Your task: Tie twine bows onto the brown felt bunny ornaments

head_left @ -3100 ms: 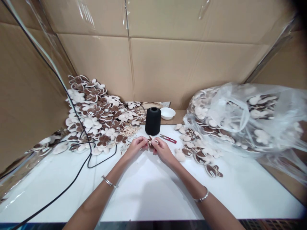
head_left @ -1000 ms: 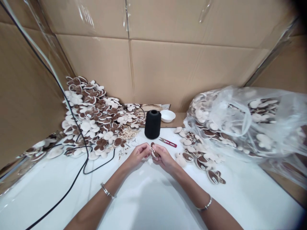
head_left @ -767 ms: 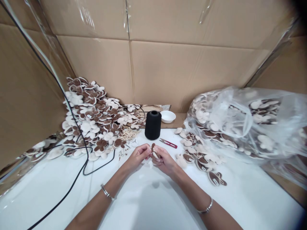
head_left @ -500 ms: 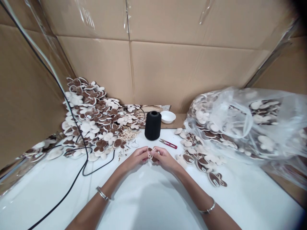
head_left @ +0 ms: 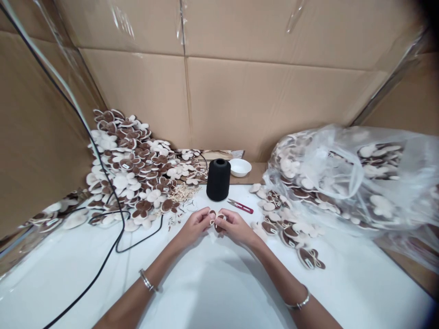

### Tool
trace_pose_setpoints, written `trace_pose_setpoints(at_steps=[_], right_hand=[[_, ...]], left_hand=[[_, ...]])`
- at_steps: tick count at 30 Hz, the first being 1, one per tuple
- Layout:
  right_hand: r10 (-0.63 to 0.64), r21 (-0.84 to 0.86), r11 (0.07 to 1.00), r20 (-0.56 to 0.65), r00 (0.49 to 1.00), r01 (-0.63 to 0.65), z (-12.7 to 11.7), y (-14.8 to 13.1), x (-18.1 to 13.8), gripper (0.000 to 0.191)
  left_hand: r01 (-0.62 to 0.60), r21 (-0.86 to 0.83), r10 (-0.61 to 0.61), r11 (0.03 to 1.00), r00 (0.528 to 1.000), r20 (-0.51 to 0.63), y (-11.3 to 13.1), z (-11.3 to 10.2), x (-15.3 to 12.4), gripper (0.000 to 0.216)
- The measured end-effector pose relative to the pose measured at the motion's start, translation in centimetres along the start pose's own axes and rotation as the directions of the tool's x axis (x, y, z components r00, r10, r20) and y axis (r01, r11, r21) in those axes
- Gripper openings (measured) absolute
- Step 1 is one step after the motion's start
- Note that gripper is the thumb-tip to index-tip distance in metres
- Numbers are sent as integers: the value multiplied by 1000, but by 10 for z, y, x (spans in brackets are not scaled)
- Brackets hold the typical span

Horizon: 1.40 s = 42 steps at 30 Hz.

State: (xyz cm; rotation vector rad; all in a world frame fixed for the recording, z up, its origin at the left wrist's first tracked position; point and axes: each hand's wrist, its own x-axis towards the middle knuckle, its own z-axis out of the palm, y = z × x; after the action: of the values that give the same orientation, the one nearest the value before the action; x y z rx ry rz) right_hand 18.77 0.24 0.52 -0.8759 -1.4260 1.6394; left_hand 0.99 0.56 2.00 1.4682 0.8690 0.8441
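Note:
A small brown-and-cream plush patch [head_left: 220, 225], with a cream cord bow on it, is pinched between my two hands over the white table. My left hand [head_left: 198, 224] grips its left side near the bow; my right hand [head_left: 235, 225] has the thumb pressed on its brown face. Fingers cover much of the patch. Just beyond my hands lie red-handled thread snips [head_left: 241, 206] and a black thread cone [head_left: 218, 180]. A loose heap of cream cord bows [head_left: 183, 193] is to the left of the cone.
A tall pile of brown and cream patches [head_left: 137, 167] stands at the left. Patches with bows [head_left: 288, 235] lie at the right before a clear plastic bag [head_left: 346, 178] full of more. A white bowl [head_left: 240, 167] sits behind the cone. Black cable [head_left: 103, 267] crosses the table's left side.
My fingers have shifted on the patch, and it has turned a little, showing more of its brown face. Both hands stay in nearly the same place.

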Motion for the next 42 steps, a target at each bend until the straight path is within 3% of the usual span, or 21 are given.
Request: trace_pose_setpoints(at_steps=[5,9,13,22,32,38,42], right_hand=[[-14,144,989,13,1000,12,3,-1,0,35],[-13,116,993,-10,1000,14,3,-1,-1,35],[-5,62,998,-13,1000,5,1,4,-1,35],[-71,43,996,-29,997,72,3,3,0,27],[-62,36,997,21,998,62,2,-11,-2,37],[-85,-75,994,-60,995,80,1,-7,-4,34],[-103,-184,979,-75,992,88,3,-5,-6,31]], left_hand=[[3,-73,-5,997,1000,-19,-2,1,2,43],[40,-68,-33,997,995,98,-4,-2,1,42],[65,-108,-51,992,990,129,-2,-2,-1,43],[34,-272,-40,962,999,-20,-11,5,4,45],[-42,-261,24,964,997,-73,-11,-3,4,43],[19,-107,-17,994,1000,14,-13,-6,5,45],[97,-181,-89,979,995,53,-14,-4,5,46]])
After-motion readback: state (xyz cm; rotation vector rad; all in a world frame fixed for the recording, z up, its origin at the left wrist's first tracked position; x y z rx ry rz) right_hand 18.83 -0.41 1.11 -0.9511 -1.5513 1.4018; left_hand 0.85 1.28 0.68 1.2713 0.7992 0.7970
